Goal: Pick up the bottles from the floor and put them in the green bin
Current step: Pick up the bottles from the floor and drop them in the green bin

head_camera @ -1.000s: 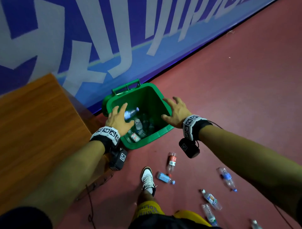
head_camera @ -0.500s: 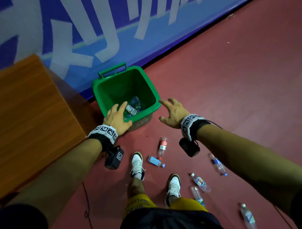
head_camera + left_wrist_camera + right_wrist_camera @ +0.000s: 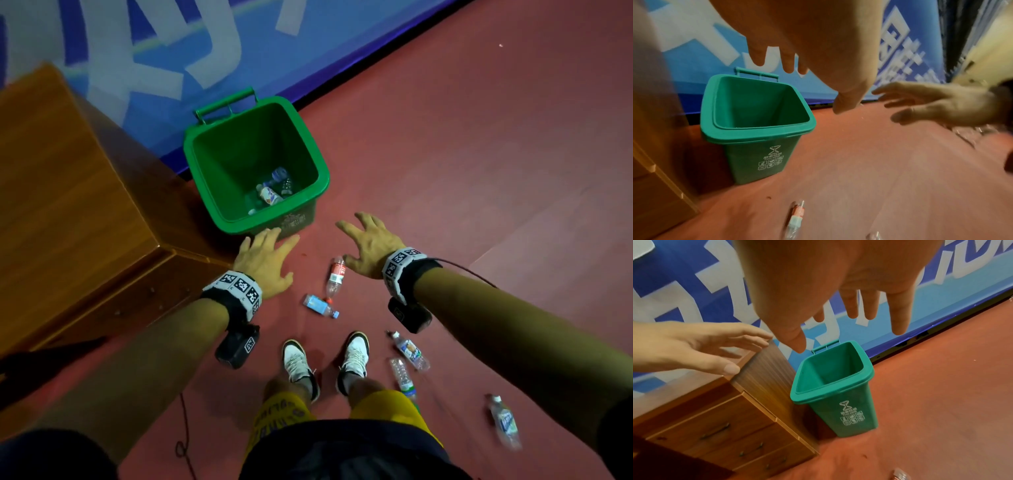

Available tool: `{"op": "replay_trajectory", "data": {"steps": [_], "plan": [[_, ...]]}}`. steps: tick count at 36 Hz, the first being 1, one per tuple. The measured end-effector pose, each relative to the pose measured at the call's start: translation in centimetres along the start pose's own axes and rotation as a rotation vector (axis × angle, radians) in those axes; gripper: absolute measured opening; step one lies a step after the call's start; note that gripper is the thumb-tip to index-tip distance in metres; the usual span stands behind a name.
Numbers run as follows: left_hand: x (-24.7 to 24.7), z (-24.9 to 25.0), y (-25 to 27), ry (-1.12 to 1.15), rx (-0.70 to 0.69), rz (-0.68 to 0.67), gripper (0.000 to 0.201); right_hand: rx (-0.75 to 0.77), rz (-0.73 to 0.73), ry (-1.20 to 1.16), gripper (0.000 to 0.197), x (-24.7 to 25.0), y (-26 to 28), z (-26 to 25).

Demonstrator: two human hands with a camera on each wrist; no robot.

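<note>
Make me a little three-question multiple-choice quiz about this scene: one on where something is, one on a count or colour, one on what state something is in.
1. Where does the green bin stand?
A. On top of the wooden cabinet
B. On the red floor beside the wooden cabinet
C. Between the person's shoes

2. How many bottles lie on the floor in the head view?
A. Two
B. Five
C. Nine

3. What are the two hands doing?
A. Both are open and hold nothing
B. Each has a grip on a bottle
C. Both hold the bin's rim

Answers:
1. B: the bin sits on the floor with the cabinet at its side.
2. B: red-label bottle, blue-label bottle, and three more to the right of the shoes.
3. A: left hand and right hand show spread, empty fingers, clear of the bin.
</note>
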State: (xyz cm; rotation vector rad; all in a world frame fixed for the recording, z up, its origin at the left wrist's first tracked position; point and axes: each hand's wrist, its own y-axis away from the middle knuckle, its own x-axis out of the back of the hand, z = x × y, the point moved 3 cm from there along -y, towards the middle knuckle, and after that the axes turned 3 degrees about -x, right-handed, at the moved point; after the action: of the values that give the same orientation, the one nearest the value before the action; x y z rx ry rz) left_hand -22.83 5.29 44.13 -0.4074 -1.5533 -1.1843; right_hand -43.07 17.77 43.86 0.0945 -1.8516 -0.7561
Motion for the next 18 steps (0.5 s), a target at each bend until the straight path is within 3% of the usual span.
{"op": "replay_trajectory", "data": {"steps": [8,18], "plan": [[-8.4,0.3,-3.3,-0.265,-0.306,-0.175,0.077,-0.057,-0.094,0.094,0.08,-8.6,-0.8,1.6],[-27.0,-0.1,-12.2,-0.149,-0.285,-0.302,0.085,0.004,-0.211,0.246,0.084,-26.6,-11.4,5.1]]}}
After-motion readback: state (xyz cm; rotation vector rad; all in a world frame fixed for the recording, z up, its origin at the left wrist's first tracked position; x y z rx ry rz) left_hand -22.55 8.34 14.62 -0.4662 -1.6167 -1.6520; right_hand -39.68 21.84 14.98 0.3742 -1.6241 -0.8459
